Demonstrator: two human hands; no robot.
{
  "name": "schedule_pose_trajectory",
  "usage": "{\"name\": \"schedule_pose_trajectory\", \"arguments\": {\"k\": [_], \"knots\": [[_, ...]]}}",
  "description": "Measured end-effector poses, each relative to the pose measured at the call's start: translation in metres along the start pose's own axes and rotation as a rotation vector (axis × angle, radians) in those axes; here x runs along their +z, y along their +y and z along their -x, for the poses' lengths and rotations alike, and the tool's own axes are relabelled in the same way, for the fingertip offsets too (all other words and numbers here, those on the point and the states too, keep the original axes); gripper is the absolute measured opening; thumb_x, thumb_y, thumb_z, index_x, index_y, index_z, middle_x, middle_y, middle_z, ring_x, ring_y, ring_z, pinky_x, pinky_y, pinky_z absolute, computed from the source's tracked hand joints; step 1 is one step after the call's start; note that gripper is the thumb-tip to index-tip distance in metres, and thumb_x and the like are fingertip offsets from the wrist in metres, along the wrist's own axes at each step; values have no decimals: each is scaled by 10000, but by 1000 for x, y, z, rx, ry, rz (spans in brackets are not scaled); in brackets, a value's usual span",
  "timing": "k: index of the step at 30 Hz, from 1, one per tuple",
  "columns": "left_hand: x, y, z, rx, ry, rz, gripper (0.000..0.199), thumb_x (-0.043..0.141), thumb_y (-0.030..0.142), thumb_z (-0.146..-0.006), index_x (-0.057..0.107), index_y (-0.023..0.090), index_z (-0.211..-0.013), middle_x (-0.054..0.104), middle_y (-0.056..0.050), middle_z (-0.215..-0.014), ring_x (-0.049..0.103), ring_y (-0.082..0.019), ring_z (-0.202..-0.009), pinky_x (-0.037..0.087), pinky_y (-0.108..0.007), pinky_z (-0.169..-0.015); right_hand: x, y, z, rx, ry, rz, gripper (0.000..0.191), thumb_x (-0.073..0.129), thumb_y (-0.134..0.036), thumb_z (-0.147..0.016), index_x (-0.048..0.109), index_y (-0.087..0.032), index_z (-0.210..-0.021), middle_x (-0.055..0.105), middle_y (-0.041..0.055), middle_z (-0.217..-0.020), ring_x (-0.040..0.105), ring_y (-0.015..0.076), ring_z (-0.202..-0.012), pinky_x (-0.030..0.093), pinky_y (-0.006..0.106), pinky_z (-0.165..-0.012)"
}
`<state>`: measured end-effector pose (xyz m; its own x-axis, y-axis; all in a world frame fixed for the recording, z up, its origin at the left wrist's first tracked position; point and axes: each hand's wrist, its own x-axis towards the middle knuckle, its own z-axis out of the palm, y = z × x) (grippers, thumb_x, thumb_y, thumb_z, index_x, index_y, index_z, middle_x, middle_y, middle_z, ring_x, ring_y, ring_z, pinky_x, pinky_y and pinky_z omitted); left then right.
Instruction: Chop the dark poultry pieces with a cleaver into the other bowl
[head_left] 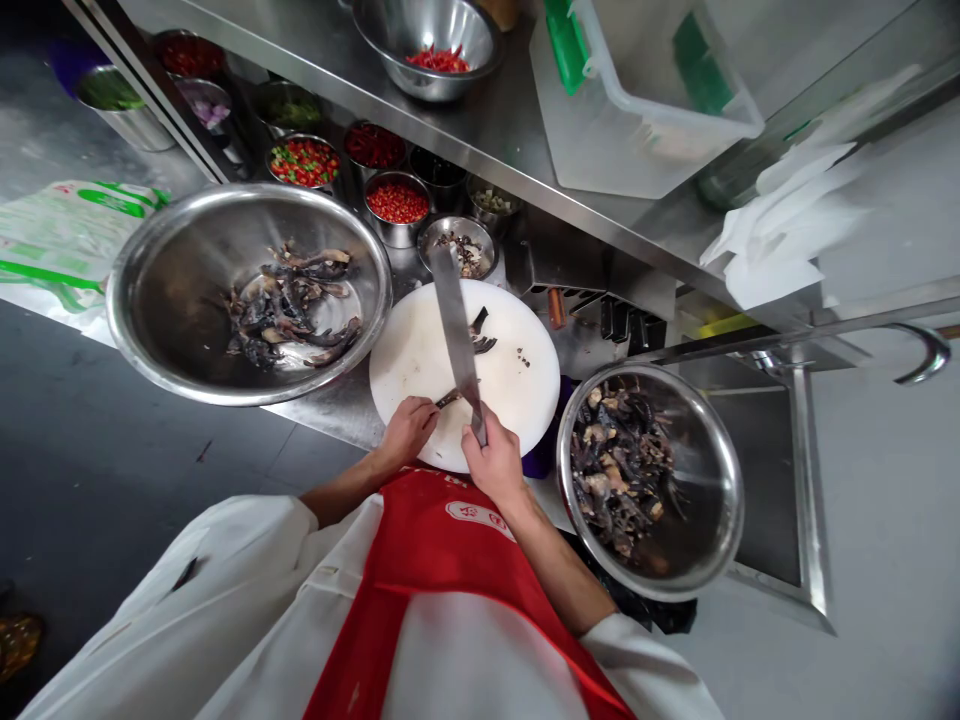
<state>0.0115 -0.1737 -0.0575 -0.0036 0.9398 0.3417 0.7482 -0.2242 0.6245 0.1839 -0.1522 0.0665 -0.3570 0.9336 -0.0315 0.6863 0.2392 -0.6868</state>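
Observation:
My right hand (495, 458) is wrapped round the handle of a large knife (454, 325), whose blade points away from me over the round white cutting board (405, 350). My left hand (409, 430) pinches a small dark piece (448, 398) at the board's near left part, beside the blade. Further dark pieces (481, 344) lie on the board just right of the blade, with small bits (523, 357) farther right. A wide steel bowl (165, 345) at the left holds long dark pieces (281, 310). Another steel bowl (712, 500) at the right holds many dark and tan pieces (619, 465).
Behind the board stand several small steel bowls of chopped peppers (397, 203). A steel shelf (517, 150) above carries a bowl (431, 85) and a plastic bin (622, 150). Knives (616, 320) stand in a rack. A sink (772, 480) is at the right.

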Motion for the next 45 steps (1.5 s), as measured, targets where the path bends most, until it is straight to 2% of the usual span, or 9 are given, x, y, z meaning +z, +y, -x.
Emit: {"name": "schedule_pose_trajectory", "arguments": {"k": [2,7,10,13,19,25,33,40,45], "knots": [[1,-1,1,-6,-7,10,159,512,238,-918,657,173,-912,650,-80,-925,587,-179,-890,515,-349,-834,-3,-3,2,7,38,46,461,434,-326,-905,502,-182,-1338,677,93,-1136,643,215,-1024,487,302,-890],[1,0,-1,-9,-13,18,166,500,234,-920,656,181,-900,647,-78,-915,588,-182,-887,521,-352,-817,18,10,-7,109,-280,220,462,414,-219,-889,483,-166,-1343,714,90,-1010,670,233,-884,479,302,-803],[1,1,-2,-11,7,2,163,503,237,-919,653,179,-896,645,-77,-905,585,-184,-878,522,-346,-811,21,13,-16,139,-342,278,452,413,-199,-881,490,-183,-1327,721,73,-969,672,235,-844,465,294,-778],[1,2,-3,-27,5,-7,158,505,242,-919,650,182,-895,643,-70,-894,579,-182,-866,520,-342,-808,6,3,-18,121,-316,230,419,422,-225,-887,518,-211,-1296,721,52,-964,671,224,-850,467,280,-770],[3,1,-2,-30,14,3,158,507,236,-917,652,178,-891,647,-77,-910,579,-181,-886,519,-342,-827,-14,-11,-6,38,-40,92,457,439,-315,-907,486,-205,-1348,696,73,-1075,655,208,-955,479,274,-838],[4,2,-2,-41,-10,-18,167,504,246,-915,653,185,-871,647,-74,-886,590,-181,-862,523,-347,-803,18,9,-19,114,-335,230,493,444,-186,-856,491,-201,-1347,726,61,-968,681,236,-851,492,302,-790],[5,1,-1,-56,-14,5,143,519,227,-901,654,183,-878,650,-82,-918,589,-182,-883,517,-351,-831,-12,-12,-14,10,-80,55,493,463,-274,-890,461,-218,-1379,686,61,-1117,650,222,-999,486,291,-867],[3,6,-5,-50,21,-24,114,540,203,-882,646,180,-849,645,-76,-908,583,-183,-868,514,-338,-811,1,8,-21,118,-343,172,468,452,-182,-847,530,-216,-1307,729,41,-920,680,229,-824,495,292,-766],[4,5,-6,-34,26,-37,123,531,195,-883,645,182,-838,647,-77,-913,583,-179,-854,514,-341,-804,-14,-10,-19,35,-117,72,489,449,-264,-884,462,-224,-1371,696,52,-1071,659,215,-943,481,279,-833]]}}
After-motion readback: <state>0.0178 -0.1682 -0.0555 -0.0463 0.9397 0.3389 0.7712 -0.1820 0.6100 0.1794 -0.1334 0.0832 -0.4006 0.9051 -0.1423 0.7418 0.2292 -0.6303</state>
